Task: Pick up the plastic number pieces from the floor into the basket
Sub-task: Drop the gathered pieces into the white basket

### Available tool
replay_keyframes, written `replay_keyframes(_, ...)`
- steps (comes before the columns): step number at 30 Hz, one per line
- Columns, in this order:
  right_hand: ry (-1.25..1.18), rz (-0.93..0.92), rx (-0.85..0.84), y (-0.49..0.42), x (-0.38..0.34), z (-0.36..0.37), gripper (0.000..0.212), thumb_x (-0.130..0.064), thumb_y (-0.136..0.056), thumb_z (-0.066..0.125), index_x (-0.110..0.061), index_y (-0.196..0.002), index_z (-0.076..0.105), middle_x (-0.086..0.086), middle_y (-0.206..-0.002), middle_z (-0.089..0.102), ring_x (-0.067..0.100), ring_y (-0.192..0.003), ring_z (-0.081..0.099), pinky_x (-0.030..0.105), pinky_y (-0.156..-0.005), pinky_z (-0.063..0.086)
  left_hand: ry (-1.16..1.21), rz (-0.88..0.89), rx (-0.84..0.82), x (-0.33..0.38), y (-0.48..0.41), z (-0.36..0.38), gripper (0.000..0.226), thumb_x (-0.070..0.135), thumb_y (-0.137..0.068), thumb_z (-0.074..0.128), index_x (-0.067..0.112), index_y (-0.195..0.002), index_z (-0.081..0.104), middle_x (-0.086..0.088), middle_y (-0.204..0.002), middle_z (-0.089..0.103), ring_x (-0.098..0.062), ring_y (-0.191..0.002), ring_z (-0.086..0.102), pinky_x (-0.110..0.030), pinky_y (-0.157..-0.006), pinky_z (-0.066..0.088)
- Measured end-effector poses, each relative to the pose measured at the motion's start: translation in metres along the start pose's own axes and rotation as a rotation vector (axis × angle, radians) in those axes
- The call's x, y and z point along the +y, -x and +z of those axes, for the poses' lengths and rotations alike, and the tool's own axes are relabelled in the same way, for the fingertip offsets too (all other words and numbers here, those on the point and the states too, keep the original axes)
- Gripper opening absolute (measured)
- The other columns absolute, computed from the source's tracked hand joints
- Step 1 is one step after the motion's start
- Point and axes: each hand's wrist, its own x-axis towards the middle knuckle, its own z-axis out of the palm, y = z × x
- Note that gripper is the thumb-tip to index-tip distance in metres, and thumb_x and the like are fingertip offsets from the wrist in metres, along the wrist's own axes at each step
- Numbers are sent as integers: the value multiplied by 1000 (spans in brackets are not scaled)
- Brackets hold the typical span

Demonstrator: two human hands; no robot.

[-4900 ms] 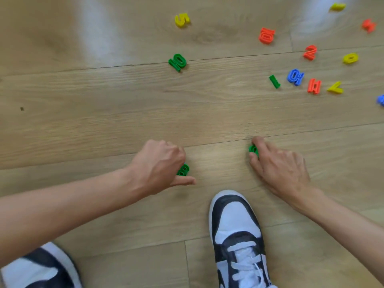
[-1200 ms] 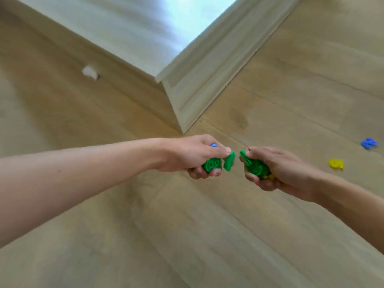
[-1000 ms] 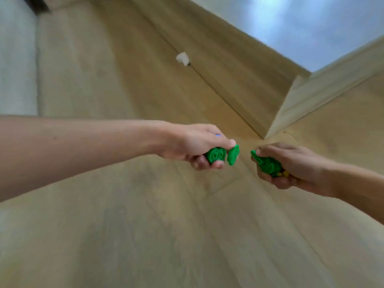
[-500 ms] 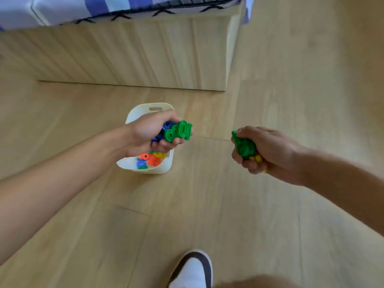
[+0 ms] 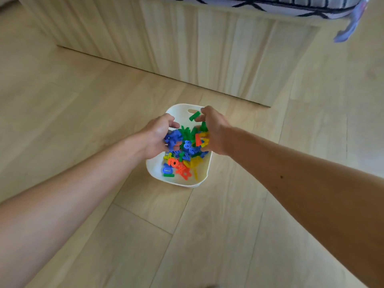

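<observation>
A white plastic basket [image 5: 152,167] stands on the wooden floor, holding several number pieces [image 5: 179,168] in red, blue, green and yellow. Both my hands hover over its far half. My left hand [image 5: 159,135] has its fingers spread, and a clump of blue pieces [image 5: 174,138] is slipping out below it. The fingers of my right hand [image 5: 214,132] are loosened too. A green piece [image 5: 194,116] hangs in the air by its fingertips, while red and yellow pieces [image 5: 202,139] fall at its palm. The basket's far rim is partly hidden by my hands.
A wooden bed frame [image 5: 207,50] runs across the back just beyond the basket, with patterned bedding [image 5: 291,5] on top. Bare wooden floor [image 5: 187,235] lies around the basket and towards me.
I turned from the scattered pieces to the basket by the bed. Both hands, which gripped handfuls of pieces, moved over the basket and loosened, and the pieces are dropping in.
</observation>
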Motion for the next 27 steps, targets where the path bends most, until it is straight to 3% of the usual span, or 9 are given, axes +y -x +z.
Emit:
replay_keyframes(2, -37, 10, -67, -8, -2, 0, 41, -46, -93, 43, -16, -115, 61, 10, -125, 55, 29, -112, 54, 50, -107, 36, -33, -10, -29, 1, -5, -4, 35, 39, -98, 36, 12, -108, 55, -13, -101, 52, -27, -81, 53, -43, -81, 48)
replay_keyframes(4, -43, 11, -127, -9, -6, -3, 51, -50, -94, 41, -17, -129, 58, 10, -140, 48, 29, -128, 45, 51, -111, 28, -91, -10, -25, 3, -7, -9, 44, 45, -97, 36, 12, -119, 55, -13, -114, 50, -29, -98, 50, -52, -96, 44)
replay_keyframes(7, -35, 11, -207, -7, -11, -12, 58, -50, -97, 34, -12, -137, 52, 12, -149, 43, 29, -140, 34, 58, -114, 22, -180, 40, 45, 15, -6, -7, 49, 47, -96, 37, 13, -126, 54, -12, -125, 50, -31, -113, 47, -53, -101, 39)
replay_keyframes(10, 10, -25, -176, 4, -13, -30, 45, -41, -99, 38, -6, -107, 66, 16, -129, 62, 28, -120, 57, 53, -107, 39, -180, 164, 94, 36, 2, 12, 41, 44, -96, 40, 15, -119, 57, -11, -124, 54, -28, -115, 50, -49, -100, 41)
replay_keyframes(12, 48, -74, -123, 20, -10, -57, 29, -30, -98, 45, -10, -89, 63, 16, -111, 71, 26, -98, 69, 43, -94, 52, -175, 264, 58, 50, 11, 39, 33, 40, -97, 40, 15, -110, 57, -11, -119, 58, -26, -109, 54, -46, -100, 42)
replay_keyframes(16, 80, -102, -46, 71, 11, -146, 24, -26, -100, 47, -14, -81, 54, 10, -88, 74, 21, -78, 70, 33, -74, 54, -234, 357, -288, 57, 34, 128, 27, 33, -99, 41, 14, -97, 60, -17, -110, 64, -30, -106, 62, -44, -97, 46)
replay_keyframes(21, 28, -127, 269, 165, 67, -276, 30, -31, -102, 41, -10, -89, 58, 10, -85, 70, 21, -76, 66, 34, -78, 50, -484, 261, -799, -3, 101, 275, 29, 26, -99, 45, 5, -102, 65, -21, -112, 67, -31, -105, 66, -49, -94, 50)
replay_keyframes(27, -96, -168, 628, 331, 188, -397, 25, -30, -101, 43, -17, -82, 51, 12, -85, 70, 23, -71, 66, 34, -74, 50, -736, 273, -956, -82, 232, 397, 24, 26, -99, 45, 7, -95, 60, -21, -108, 63, -32, -101, 61, -51, -99, 45)
